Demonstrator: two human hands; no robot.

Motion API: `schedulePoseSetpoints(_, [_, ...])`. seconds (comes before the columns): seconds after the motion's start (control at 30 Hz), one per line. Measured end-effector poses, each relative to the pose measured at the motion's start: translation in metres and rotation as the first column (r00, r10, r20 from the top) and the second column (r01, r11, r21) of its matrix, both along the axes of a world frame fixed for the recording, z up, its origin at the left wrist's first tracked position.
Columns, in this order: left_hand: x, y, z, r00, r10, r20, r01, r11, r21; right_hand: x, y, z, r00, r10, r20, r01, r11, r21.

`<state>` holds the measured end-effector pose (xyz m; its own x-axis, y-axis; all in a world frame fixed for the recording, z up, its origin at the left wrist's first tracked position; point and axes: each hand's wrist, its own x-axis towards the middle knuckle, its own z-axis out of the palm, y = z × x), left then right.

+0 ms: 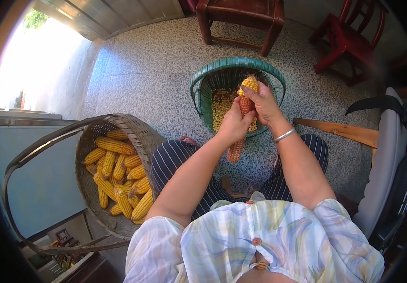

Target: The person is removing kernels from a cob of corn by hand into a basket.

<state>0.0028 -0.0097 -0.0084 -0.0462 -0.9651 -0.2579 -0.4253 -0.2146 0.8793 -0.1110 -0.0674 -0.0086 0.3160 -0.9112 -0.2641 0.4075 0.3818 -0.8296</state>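
Both my hands grip one ear of dried corn (pixel 246 104) above a green woven basket (pixel 204 102). My left hand (pixel 235 122) wraps around its lower, bare reddish part. Higher up, my right hand (pixel 264 102) holds the ear with its thumb against the yellow kernels that remain at the tip. The stripped end of the cob points down towards me. Loose yellow kernels (pixel 221 106) lie in the bottom of the green basket; my hands and the cob hide part of them. A silver bangle (pixel 283 135) circles my right wrist.
At my left, a brown wicker basket (pixel 136 141) with a tall handle holds several whole yellow corn ears (pixel 118 169). A wooden stool (pixel 240 14) stands beyond the green basket, a red chair (pixel 352 46) at far right. Close on my right is a grey padded object (pixel 380 166) with a black strap.
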Motion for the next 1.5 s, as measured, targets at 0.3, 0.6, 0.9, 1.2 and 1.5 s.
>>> schedulePoseSetpoints(0.3, [-0.001, 0.000, 0.020, 0.886, 0.092, -0.455, 0.034, 0.964, 0.262, -0.005, 0.003, 0.006, 0.996, 0.053, -0.077, -0.059, 0.994, -0.088])
schedulePoseSetpoints(0.6, [0.005, -0.004, 0.029, 0.787, 0.188, -0.588, 0.072, 0.918, 0.390, -0.006, 0.000, 0.007, 0.997, 0.051, 0.058, -0.049, 0.998, -0.037])
schedulePoseSetpoints(0.9, [-0.002, -0.001, 0.006, 0.921, 0.058, -0.386, 0.006, 0.987, 0.163, -0.002, 0.000, 0.002, 0.999, 0.006, 0.052, -0.009, 0.998, 0.061])
schedulePoseSetpoints(1.2, [0.005, -0.002, 0.036, 0.755, 0.261, -0.602, 0.095, 0.864, 0.495, -0.001, 0.004, 0.002, 0.999, 0.041, -0.014, -0.042, 0.998, -0.050])
schedulePoseSetpoints(1.5, [0.002, -0.004, 0.008, 0.971, 0.090, -0.220, -0.058, 0.987, 0.150, 0.003, 0.003, 0.003, 0.997, -0.073, -0.018, 0.073, 0.997, 0.003])
